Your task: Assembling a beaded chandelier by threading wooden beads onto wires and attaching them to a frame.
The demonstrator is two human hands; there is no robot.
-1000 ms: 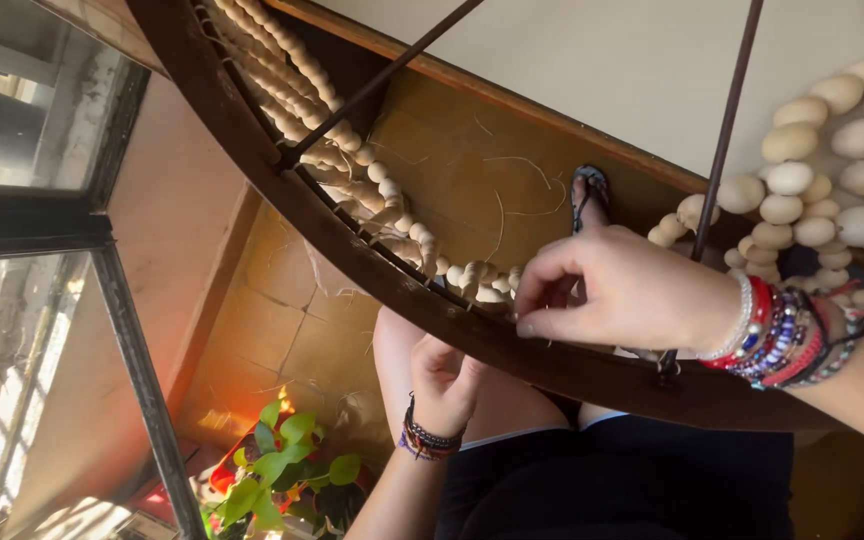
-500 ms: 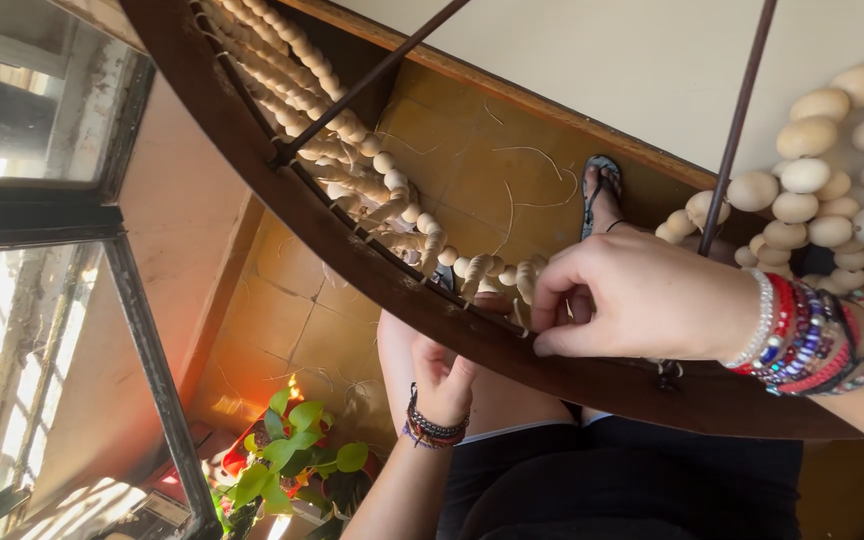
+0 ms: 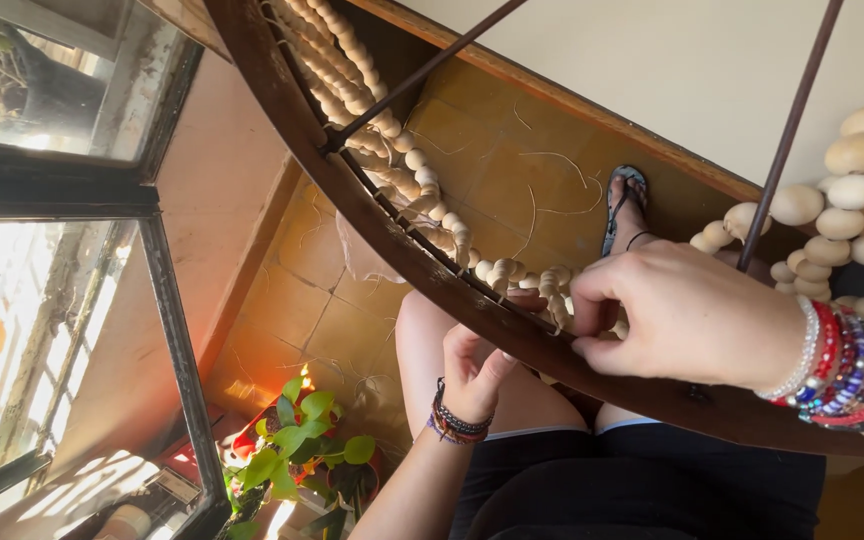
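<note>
- The place looked like a room in a home, used for handcraft.
- The floor [image 3: 512, 170] was laid with worn ochre tiles, with loose threads [image 3: 552, 160] scattered over it.
- A tall metal-framed window [image 3: 72, 300] let in bright daylight.
- A leafy green potted plant [image 3: 302, 440] stood on the floor by the window.
- A large dark hoop [image 3: 372, 230] strung with pale wooden beads [image 3: 852, 190] filled the view, handiwork in a domestic corner.

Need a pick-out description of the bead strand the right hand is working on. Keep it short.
Start at the big dark hoop that curves across the view. Follow its inner edge down to the right hand, the one with stacked bracelets. The strand is the row of small pale wooden beads along the rim there, far smaller than the big oval beads at right.
</note>
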